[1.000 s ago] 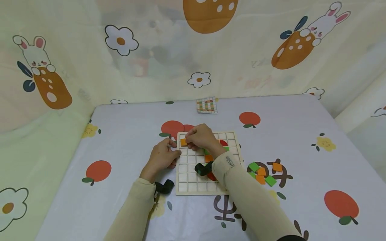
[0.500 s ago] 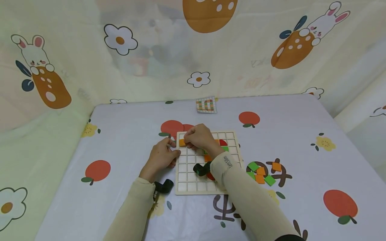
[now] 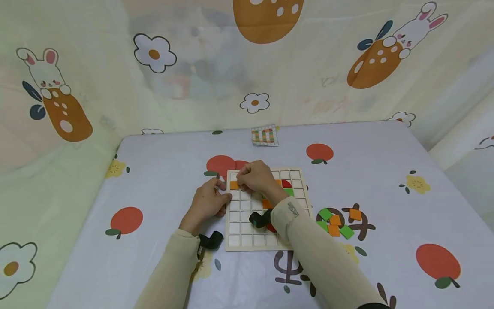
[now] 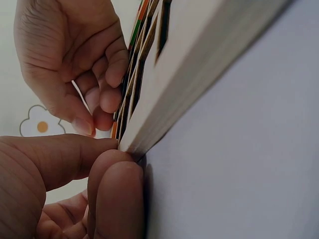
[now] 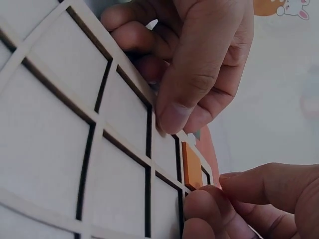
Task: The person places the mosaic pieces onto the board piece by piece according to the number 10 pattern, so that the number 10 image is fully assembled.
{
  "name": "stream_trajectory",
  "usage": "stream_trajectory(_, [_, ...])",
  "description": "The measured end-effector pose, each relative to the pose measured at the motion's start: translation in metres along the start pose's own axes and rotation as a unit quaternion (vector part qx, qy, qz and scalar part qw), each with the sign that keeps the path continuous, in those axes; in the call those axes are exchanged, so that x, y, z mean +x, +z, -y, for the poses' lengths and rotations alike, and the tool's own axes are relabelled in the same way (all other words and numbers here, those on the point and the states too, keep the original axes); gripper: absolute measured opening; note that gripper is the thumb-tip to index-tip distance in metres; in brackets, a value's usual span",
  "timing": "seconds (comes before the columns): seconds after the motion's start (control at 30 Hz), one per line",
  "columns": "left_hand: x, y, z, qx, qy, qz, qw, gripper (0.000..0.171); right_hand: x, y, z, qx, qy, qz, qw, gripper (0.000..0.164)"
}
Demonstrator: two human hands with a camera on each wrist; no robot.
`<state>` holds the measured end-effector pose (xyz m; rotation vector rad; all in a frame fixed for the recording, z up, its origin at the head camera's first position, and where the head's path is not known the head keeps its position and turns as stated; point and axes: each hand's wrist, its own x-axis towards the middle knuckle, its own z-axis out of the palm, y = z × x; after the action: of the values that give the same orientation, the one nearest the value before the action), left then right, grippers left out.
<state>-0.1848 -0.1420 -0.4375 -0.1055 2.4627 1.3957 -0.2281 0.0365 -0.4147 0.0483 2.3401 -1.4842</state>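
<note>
backdrop cloth (image 3: 216, 71): pale, printed with rabbits and flowers, hanging behind and beside the table.
table cover (image 3: 173, 156): pale, patterned with red fruit, yellow flowers and dark lettering.
sleeves (image 3: 166, 266): beige, reaching in from the near edge.
grid board (image 3: 247, 248): light-coloured, flat on the table cover, divided into square cells; its right part is partly hidden by an arm.
left hand (image 3: 204, 201): at the board's left side, gripping the edge between thumb and fingers.
right hand (image 3: 256, 178): over the board's upper left, fingers bent and tips drawn close together, touching the edge of an orange tile (image 3: 234, 185); whether they pinch it cannot be told.
card (image 3: 264, 135): near the table's far edge, beyond the board, showing a coloured grid pattern.
black devices (image 3: 211, 240): one on each wrist.
loose tiles (image 3: 333, 230): green and orange, some overlapping, on the table cover right of the board.
placed pieces (image 3: 266, 203): orange, green and red, in cells toward the board's right.
orange tile: at the leftmost cell, second row from the far side.
</note>
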Motion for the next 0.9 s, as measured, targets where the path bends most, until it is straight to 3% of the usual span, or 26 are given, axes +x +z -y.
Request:
stream_trajectory(0.2, [-0.001, 0.002, -0.001, 0.0, -0.006, -0.001, 1.0, 0.026, -0.011, -0.011, -0.004, 0.014, -0.016, -0.003, 1.0, 0.012])
stream_trajectory(0.37, [-0.003, 0.001, -0.003, -0.002, -0.008, -0.005, 1.0, 0.025, -0.032, -0.037, -0.014, 0.012, -0.019, -0.014, 1.0, 0.017])
stream_trajectory(0.67, [-0.004, 0.002, -0.005, -0.007, -0.007, -0.005, 0.9999, 0.025, -0.084, -0.103, -0.054, -0.016, 0.026, -0.065, 0.997, 0.025])
stream_trajectory(0.9, [-0.004, 0.003, -0.005, -0.003, -0.009, -0.008, 0.9999, 0.025, -0.12, -0.134, -0.085, -0.067, 0.075, -0.093, 0.991, 0.03])
